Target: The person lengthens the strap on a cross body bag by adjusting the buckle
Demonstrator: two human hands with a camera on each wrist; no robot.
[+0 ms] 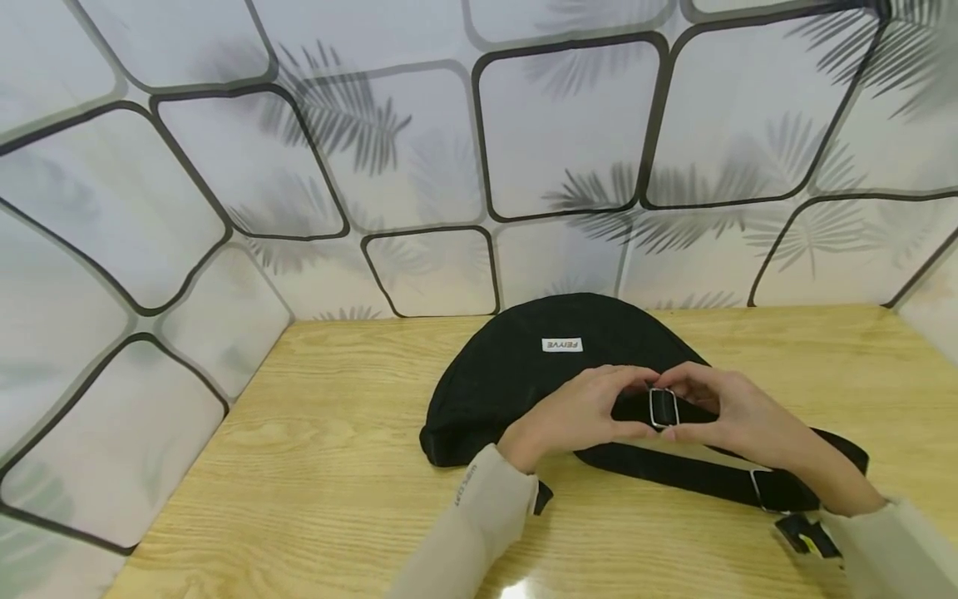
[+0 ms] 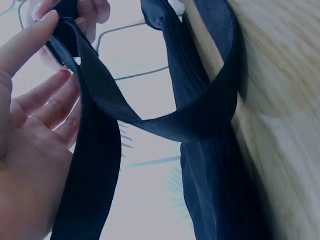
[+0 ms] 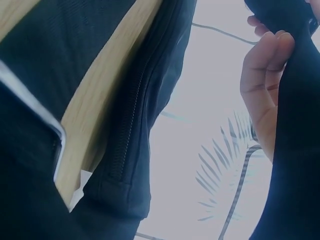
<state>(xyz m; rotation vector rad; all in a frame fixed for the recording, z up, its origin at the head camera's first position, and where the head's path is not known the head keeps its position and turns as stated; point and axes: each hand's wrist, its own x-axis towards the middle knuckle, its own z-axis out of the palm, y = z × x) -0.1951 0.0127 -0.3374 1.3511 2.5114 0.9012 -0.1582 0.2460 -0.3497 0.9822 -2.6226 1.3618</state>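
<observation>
A black waist bag [image 1: 516, 374] with a white label [image 1: 561, 344] lies on the table, its curved edge toward the wall. My left hand [image 1: 576, 416] and right hand [image 1: 744, 420] meet in front of it, raised over the strap. Between their fingertips is a metal slide buckle [image 1: 651, 409] with black webbing through it; both hands pinch at its edges. In the left wrist view, the webbing strap [image 2: 92, 165] hangs in a loop from the left thumb and fingers. Fingers [image 3: 267, 80] pinch the dark webbing at the right wrist view's upper right.
A second metal buckle [image 1: 758, 491] sits on the strap below my right wrist. Beside the right sleeve is a black clip piece [image 1: 808, 537] with a yellow mark. A black strap end [image 1: 543, 497] pokes out by the left sleeve. Patterned walls [image 1: 569, 133] border the wooden table [image 1: 314, 466].
</observation>
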